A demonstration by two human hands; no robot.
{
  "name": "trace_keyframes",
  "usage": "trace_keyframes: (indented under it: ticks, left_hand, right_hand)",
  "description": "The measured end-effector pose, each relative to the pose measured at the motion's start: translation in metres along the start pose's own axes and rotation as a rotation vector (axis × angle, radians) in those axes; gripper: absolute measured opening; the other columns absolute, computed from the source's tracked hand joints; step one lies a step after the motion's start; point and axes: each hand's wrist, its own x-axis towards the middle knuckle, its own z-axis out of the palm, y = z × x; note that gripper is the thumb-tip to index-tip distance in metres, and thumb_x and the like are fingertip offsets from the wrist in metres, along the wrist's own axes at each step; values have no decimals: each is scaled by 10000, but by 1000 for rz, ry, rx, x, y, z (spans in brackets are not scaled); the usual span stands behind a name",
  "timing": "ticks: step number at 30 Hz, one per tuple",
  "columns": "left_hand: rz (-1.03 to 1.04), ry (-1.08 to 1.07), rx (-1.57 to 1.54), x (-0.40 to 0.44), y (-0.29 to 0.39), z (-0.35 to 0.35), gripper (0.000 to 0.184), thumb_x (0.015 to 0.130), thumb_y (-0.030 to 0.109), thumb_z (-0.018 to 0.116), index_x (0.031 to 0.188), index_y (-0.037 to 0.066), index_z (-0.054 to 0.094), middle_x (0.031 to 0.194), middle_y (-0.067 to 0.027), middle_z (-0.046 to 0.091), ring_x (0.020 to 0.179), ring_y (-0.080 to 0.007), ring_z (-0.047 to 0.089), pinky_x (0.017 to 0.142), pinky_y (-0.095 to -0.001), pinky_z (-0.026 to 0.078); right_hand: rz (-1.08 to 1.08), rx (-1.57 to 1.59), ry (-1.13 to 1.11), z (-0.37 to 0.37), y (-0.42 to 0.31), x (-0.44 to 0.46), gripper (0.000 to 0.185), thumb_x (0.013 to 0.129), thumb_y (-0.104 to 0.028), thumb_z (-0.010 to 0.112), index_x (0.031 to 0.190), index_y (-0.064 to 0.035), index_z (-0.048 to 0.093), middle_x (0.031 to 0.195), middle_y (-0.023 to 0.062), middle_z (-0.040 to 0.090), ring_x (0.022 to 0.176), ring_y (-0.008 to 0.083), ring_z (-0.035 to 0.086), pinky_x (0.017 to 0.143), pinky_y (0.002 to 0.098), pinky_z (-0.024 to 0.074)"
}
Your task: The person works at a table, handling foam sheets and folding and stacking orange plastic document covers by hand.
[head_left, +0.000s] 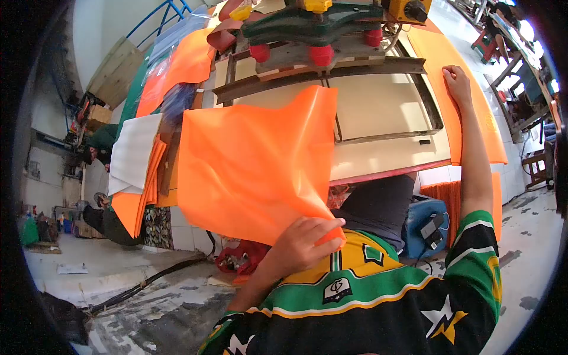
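Observation:
My left hand [305, 241] is closed on the lower right corner of a large orange sheet [254, 160]. The sheet hangs over the front edge of the cream work board [378, 112], rippled, and hides part of it. At the right, my right hand [457, 83] has its fingers curled over a stack of orange sheets [482, 118] beside the board. Whether anything is pinched in those fingers cannot be made out. A dark metal frame [390, 137] lies on the board, below a green machine part [313, 26] with red knobs.
White sheets [135, 154] and folded orange pieces [155, 171] lie at the left. A blue container [423, 228] with a black adapter stands by my leg. Black cables [148, 281] cross the floor. A person in dark clothes [109, 222] is at the far left.

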Motion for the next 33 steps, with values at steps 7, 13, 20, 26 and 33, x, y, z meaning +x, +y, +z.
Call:
trace_keyframes:
  ticks: [7,13,20,26,33]
  left_hand:
    - [177,-79,-185,21,13,32,147,803,181,658,898,69,644,1197,-150,625,1044,-277,628,913,-409,504]
    - [105,-43,-136,16,-3,34,198,848,200,643,1000,77,669,1236,-138,608,1090,-304,613,907,-428,510]
    - [110,-42,-123,7,-9,39,210,815,205,643,983,85,681,1259,-135,599,1108,-294,603,895,-430,510]
    - [112,-39,-147,12,-6,38,191,826,181,612,951,47,662,1222,-140,606,1083,-289,605,927,-406,492]
    - [136,-72,-173,12,-7,40,182,828,178,611,941,43,660,1222,-140,612,1103,-290,606,941,-403,487]
  right_hand:
    - [48,-18,-23,-3,-3,-1,265,913,-240,594,1032,-26,697,1035,153,677,984,298,672,881,367,509]
    - [13,-13,-18,2,-4,2,260,920,-234,596,1033,-18,686,1024,148,673,952,298,670,858,369,506]
    - [37,-12,-36,0,3,2,251,921,-224,599,1026,-12,682,1020,152,672,955,286,670,862,358,507]
    - [5,-55,27,-2,-15,-3,235,929,-199,570,1026,-14,677,1016,158,682,974,292,670,873,373,509]
    - [83,-104,46,-10,-45,-7,241,913,-234,565,924,-9,649,846,162,685,805,297,672,741,403,507]
